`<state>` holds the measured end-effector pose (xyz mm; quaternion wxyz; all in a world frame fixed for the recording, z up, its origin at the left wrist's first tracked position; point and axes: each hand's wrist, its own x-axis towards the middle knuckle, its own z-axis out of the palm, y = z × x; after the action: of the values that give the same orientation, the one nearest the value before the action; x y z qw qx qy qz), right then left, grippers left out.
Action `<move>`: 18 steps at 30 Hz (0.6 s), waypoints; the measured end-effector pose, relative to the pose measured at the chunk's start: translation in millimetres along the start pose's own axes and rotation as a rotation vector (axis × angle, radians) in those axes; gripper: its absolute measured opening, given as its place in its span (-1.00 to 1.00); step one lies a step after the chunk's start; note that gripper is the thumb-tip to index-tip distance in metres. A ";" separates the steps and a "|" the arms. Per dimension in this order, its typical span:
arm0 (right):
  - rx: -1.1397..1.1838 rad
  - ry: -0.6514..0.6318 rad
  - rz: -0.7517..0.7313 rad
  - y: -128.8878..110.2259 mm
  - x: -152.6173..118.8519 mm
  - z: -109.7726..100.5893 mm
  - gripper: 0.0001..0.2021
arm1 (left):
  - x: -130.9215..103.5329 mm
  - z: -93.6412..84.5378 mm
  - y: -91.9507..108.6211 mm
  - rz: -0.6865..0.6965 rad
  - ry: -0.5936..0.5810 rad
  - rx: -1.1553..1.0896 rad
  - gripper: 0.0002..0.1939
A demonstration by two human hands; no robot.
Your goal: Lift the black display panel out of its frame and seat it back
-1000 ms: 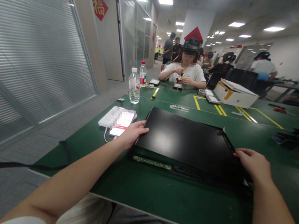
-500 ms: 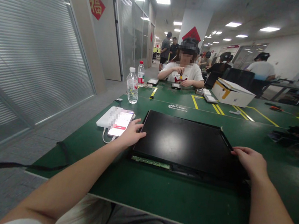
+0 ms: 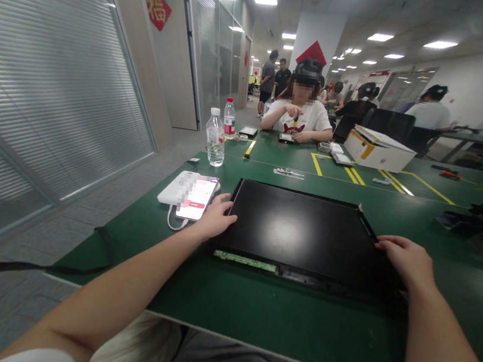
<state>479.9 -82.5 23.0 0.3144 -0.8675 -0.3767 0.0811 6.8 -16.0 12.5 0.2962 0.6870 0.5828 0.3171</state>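
Note:
A large black display panel [image 3: 295, 227] lies face up in front of me, with a bright reflection on its dark surface. A green circuit board strip [image 3: 245, 262] shows along its near edge, at the left. My left hand [image 3: 217, 218] grips the panel's left edge, the thumb on top and the other fingers along the side. At the right edge, my right hand [image 3: 407, 263] pinches the dark rim between thumb and fingers. What the fingertips do under the rim is hidden.
Close by my left hand, a lit phone [image 3: 196, 197] leans on a white box-like device [image 3: 173, 186] with a cable. Two bottles [image 3: 215, 141] stand behind them. Across the green table [image 3: 293, 326], a person [image 3: 298, 114] works with a tool. A white box [image 3: 380, 149] sits at back right.
The view has shifted very slightly. Both hands keep their places at the panel's edges, and the panel looks the same.

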 end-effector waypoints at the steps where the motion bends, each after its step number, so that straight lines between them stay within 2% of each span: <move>1: 0.002 -0.001 -0.002 0.3 0.3 0.1 -0.79 | 0.3 0.3 -0.6 0.000 0.001 0.000 -0.73; 11: -0.002 -0.012 0.004 -0.8 -0.5 -0.2 -0.79 | 4.5 3.5 -5.4 0.002 -0.007 0.090 -0.78; 18: 0.033 -0.003 0.021 -4.4 -4.6 -1.3 -0.81 | 5.8 4.9 -7.1 -0.012 0.004 0.095 -0.72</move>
<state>474.6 -84.0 26.2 0.3272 -0.8661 -0.3665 0.0921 6.9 -9.5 4.4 0.2639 0.6963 0.6017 0.2887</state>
